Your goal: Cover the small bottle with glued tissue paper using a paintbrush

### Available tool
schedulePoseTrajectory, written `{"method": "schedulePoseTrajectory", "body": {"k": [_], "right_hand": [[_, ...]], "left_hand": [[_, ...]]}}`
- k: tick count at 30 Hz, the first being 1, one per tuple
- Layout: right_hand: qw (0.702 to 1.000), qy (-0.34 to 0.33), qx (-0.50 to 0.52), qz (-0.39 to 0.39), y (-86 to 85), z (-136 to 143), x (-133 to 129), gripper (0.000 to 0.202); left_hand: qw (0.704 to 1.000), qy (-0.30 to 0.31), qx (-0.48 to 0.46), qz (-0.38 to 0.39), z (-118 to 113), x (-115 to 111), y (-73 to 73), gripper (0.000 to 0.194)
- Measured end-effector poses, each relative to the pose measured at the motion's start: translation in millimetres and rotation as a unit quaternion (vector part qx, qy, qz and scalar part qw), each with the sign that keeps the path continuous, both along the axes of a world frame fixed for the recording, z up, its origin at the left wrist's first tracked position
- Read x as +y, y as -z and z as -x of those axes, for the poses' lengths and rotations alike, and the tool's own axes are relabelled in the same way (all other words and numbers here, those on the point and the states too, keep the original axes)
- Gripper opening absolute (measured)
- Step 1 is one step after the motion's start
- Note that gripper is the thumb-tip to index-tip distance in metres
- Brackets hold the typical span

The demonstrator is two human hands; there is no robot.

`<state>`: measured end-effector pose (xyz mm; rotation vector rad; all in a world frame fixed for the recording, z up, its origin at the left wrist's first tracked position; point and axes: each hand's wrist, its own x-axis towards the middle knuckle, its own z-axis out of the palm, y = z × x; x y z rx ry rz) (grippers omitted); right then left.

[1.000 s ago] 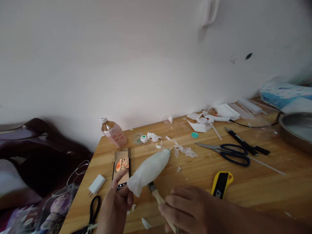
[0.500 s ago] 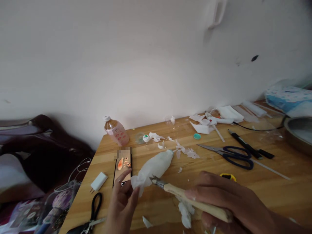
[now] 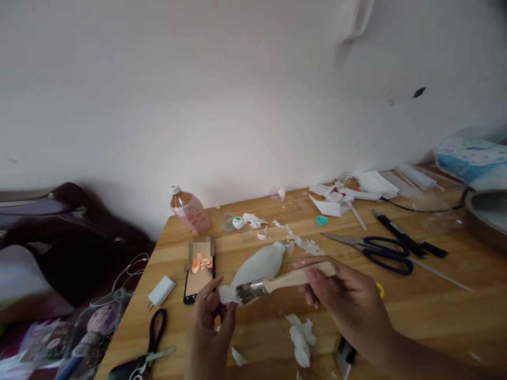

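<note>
My left hand (image 3: 209,327) pinches the gathered white paper end of a paper-wrapped bottle shape (image 3: 259,267) that points away toward the wall over the wooden table (image 3: 435,311). My right hand (image 3: 348,303) grips the wooden handle of a paintbrush (image 3: 283,281). The brush lies almost level, its dark bristles touching the paper near my left fingers. A crumpled wad of white paper (image 3: 299,338) lies on the table just below the brush.
A phone (image 3: 200,272), white charger (image 3: 161,291) and pink bottle (image 3: 189,210) are on the left. Blue-handled scissors (image 3: 376,248), black pens (image 3: 404,237), paper scraps (image 3: 301,244) and a metal bowl (image 3: 489,214) are on the right. Black scissors (image 3: 152,343) sit near the front-left edge.
My right hand lifted the brush from low under the wrapped shape, swung it level, and brought the bristles onto the paper. The view shifted slightly; a paper wad now shows on the table.
</note>
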<state>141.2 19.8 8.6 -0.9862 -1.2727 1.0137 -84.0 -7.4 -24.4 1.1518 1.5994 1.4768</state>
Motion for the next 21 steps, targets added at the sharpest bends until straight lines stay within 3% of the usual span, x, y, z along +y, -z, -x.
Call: {"method": "schedulePoseTrajectory", "body": {"k": [4, 12, 21], "right_hand": [[0.995, 0.034, -0.079, -0.054, 3.5, 0.0, 5.6, 0.017], [0.953, 0.074, -0.213, -0.204, -11.5, -2.7, 1.0, 0.011], [0.948, 0.094, -0.230, -0.199, -19.0, -6.1, 3.8, 0.010]], "left_hand": [[0.999, 0.004, -0.027, 0.026, -1.2, 0.3, -4.4, 0.047], [0.992, 0.006, -0.122, 0.038, -7.1, -4.0, -20.0, 0.049], [0.999, 0.009, -0.047, 0.020, -1.5, 3.5, 6.3, 0.053]]}}
